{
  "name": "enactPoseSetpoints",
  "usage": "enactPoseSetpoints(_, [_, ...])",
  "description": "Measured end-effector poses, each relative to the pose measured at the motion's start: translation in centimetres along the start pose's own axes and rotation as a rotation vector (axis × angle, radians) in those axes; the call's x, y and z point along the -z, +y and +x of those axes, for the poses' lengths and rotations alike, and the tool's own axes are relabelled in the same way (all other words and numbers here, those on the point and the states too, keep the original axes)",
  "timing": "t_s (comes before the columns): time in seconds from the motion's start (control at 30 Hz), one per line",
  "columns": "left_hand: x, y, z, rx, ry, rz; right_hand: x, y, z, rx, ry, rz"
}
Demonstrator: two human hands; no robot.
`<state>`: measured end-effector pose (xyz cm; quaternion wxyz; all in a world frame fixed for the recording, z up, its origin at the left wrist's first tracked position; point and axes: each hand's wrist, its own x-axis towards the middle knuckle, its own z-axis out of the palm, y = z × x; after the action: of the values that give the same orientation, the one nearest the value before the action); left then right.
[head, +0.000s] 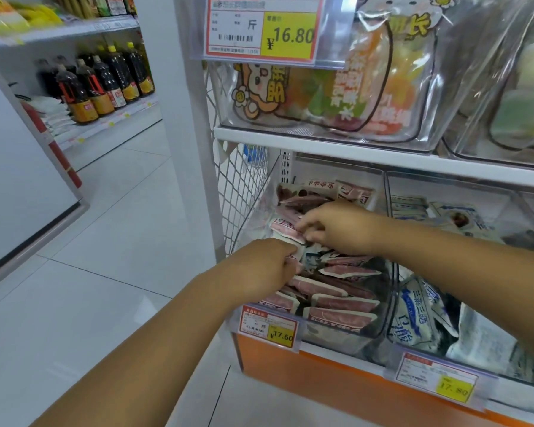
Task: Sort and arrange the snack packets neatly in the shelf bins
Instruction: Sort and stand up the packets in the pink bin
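Fingers (304, 225) of right hand (341, 228) and left hand (264, 266) pinch pink packets (285, 231).

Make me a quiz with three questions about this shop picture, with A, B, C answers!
1. Where are the left hand and right hand? A: in the bin of pink packets. B: on the top shelf. C: on the floor.
2. What colour is the price patch on that bin's tag? A: green. B: yellow. C: purple.
3. What is the right hand doing? A: hanging open. B: holding a bottle. C: pinching a pink packet.
Answers: 1 A, both hands reach into it. 2 B, 17.60 sits on yellow. 3 C, its fingertips nip the packet's edge.
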<state>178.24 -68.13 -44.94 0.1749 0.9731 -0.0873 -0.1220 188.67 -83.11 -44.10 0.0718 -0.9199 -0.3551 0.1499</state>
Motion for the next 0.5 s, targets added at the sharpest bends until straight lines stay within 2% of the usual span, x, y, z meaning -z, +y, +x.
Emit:
enactPoseSetpoints(0.1, [-0.4, 0.0, -1.0, -0.005, 0.061, -0.03, -0.3, 0.6, 1.1, 0.103, -0.165, -0.025])
enactPoseSetpoints(0.3, [-1.0, -0.2, -1.0, -0.022, 0.109, 0.011, -0.3, 0.0, 3.3, 0.083, -0.362, -0.137])
enactPoseSetpoints(0.4, [-1.2, -0.5, -1.0, -0.007, 0.108, 0.01, -1.0, 0.5, 4.2, 0.123, -0.366, -0.208])
enactPoseSetpoints(0.5, [-1.2, -0.5, -1.3, 0.015, 0.115, -0.002, -1.6, 1.1, 4.7, 0.168, -0.264, -0.352])
